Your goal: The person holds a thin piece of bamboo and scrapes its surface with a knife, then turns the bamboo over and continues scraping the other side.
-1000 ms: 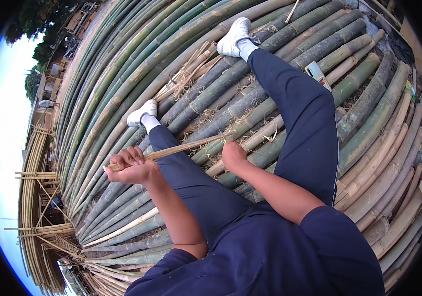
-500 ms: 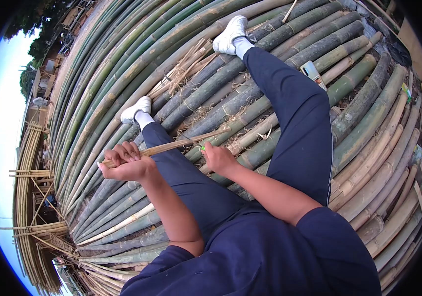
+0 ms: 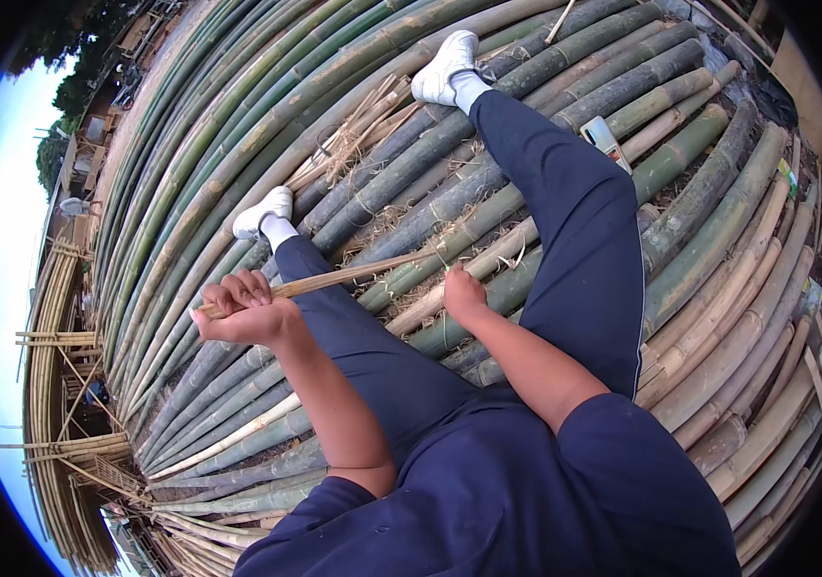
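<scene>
My left hand [image 3: 243, 306] is closed around one end of a split bamboo strip [image 3: 344, 274], with the palm turned up. From there the strip slants up and to the right over my lower leg, its far end a little above my right hand. My right hand [image 3: 465, 292] is closed in a fist on a small knife with a green handle, mostly hidden by the fingers. Its thin blade [image 3: 441, 256] shows at the far end of the strip.
Bamboo poles [image 3: 401, 178] lie side by side beneath me. A bundle of split strips [image 3: 358, 135] rests beyond my shoes [image 3: 264, 213]. Near my right knee lies a phone [image 3: 605, 140]. Fine shavings [image 3: 409, 224] are scattered between my legs. Stacked bamboo [image 3: 60, 385] stands at the left.
My right hand has moved to the right and slightly up with the knife, along the strip to its far end. My left hand keeps its hold, almost unmoved.
</scene>
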`<state>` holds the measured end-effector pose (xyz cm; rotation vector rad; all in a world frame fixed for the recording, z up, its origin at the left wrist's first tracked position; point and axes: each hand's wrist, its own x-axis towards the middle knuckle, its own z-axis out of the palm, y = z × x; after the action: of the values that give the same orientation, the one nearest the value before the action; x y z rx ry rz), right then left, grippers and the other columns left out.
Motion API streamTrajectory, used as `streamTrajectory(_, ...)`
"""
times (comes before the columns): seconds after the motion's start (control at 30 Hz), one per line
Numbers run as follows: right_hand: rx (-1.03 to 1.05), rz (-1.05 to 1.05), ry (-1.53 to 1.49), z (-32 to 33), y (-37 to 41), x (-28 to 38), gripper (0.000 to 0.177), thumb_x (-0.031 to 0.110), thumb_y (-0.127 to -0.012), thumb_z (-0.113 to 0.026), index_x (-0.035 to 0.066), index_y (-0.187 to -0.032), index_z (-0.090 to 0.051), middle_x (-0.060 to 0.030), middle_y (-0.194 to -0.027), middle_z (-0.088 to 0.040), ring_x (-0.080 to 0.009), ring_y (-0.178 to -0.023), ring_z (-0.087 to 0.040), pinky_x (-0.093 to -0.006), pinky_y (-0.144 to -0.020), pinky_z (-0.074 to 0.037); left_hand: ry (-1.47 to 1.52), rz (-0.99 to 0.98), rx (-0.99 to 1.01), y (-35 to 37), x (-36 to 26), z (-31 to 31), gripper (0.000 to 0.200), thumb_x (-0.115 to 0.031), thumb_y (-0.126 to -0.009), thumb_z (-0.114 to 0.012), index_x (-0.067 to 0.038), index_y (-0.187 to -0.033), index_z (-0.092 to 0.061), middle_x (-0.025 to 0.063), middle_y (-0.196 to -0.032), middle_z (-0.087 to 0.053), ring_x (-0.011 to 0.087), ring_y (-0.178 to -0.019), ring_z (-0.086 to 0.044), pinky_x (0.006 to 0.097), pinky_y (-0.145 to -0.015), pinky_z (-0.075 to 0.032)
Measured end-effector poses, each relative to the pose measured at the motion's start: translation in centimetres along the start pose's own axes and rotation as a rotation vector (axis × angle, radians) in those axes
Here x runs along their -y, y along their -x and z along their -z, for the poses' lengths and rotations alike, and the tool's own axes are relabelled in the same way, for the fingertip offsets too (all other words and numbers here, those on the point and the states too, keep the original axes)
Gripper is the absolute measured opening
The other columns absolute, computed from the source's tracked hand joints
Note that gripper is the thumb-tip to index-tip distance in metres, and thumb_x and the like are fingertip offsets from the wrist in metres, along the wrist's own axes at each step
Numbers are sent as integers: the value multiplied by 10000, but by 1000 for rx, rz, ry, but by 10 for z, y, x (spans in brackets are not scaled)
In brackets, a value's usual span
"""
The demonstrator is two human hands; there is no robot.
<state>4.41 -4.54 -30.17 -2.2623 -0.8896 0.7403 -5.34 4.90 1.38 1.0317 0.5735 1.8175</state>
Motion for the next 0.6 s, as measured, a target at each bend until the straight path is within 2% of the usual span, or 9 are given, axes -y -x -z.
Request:
streamTrajectory(0.07, -55, -110, 46, -19, 1, 25, 235, 212, -988, -412, -8, -945, -481, -189, -743, -673, -345, -712, -685, -470, -630, -557, -23, -13, 0, 2, 0, -2, 464, -462, -933, -290, -158, -583, -265, -5, -430, -250, 103, -359, -202, 228, -341, -149)
streamTrajectory(0.1, -65, -103, 49, -2, 0, 37, 235, 212, -988, -412, -8, -945, -481, -189, -743, -673, -345, -712, -685, -470, -630, -557, -11, -19, -3, 2, 1, -4, 464, -462, -933, -290, -158, -583, -265, -5, -430, -250, 103, -359, -202, 228, -341, -149)
streamTrajectory(0.17, 74, 246, 40, 65, 21, 67, 220, 186, -980, -420, -22, -985, -491, -200, -822, -686, -334, -782, -694, -444, -665, -568, -19, -17, 0, 6, 0, -5, 464, -464, -932, -292, -158, -585, -265, -4, -433, -253, 104, -360, -204, 229, -342, -151)
streamTrajectory(0.2, 144, 297, 25, 83, 27, 73, 221, 155, -968, -425, -39, -1044, -498, -218, -925, -685, -325, -872, -691, -421, -729, -569, -23, -14, -2, 6, 0, -4, 464, -464, -932, -292, -158, -585, -265, -4, -433, -253, 104, -360, -204, 229, -342, -151)
streamTrajectory(0.23, 149, 293, 25, 66, 22, 55, 221, 155, -968, -425, -39, -1044, -498, -218, -925, -685, -325, -872, -691, -421, -729, -569, -14, -22, 22, 6, 1, -4, 466, -468, -933, -293, -157, -586, -265, -3, -435, -257, 103, -361, -205, 229, -342, -151)
streamTrajectory(0.3, 175, -99, 105, 17, 6, 0, 232, 126, -953, -428, -46, -1092, -500, -229, -995, -674, -329, -928, -681, -421, -778, -559, -5, -26, 42, 10, 0, -3, 468, -471, -933, -294, -156, -587, -265, -2, -437, -261, 103, -361, -207, 229, -342, -152)
streamTrajectory(0.5, 136, -232, 62, 3, -5, 11, 210, 97, -941, -422, -34, -1075, -517, -234, -995, -675, -328, -921, -685, -439, -803, -552, 4, -16, 43, 6, 1, -3, 478, -479, -939, -299, -157, -587, -271, -4, -438, -264, 100, -355, -213, 228, -341, -161)
streamTrajectory(0.57, 146, -210, 40, 31, 6, 26, 213, 135, -960, -415, -35, -1039, -517, -241, -964, -671, -340, -905, -681, -446, -786, -550, 6, -19, 55, 6, -1, -1, 480, -483, -938, -308, -156, -588, -271, -5, -437, -264, 99, -354, -218, 228, -341, -160)
streamTrajectory(0.6, 127, -82, 7, 47, 14, 40, 229, 162, -971, -411, -38, -1018, -512, -241, -944, -667, -352, -896, -676, -452, -777, -547, 14, -22, 40, 6, -1, -1, 482, -485, -939, -308, -157, -588, -269, -4, -437, -262, 99, -353, -217, 227, -340, -160)
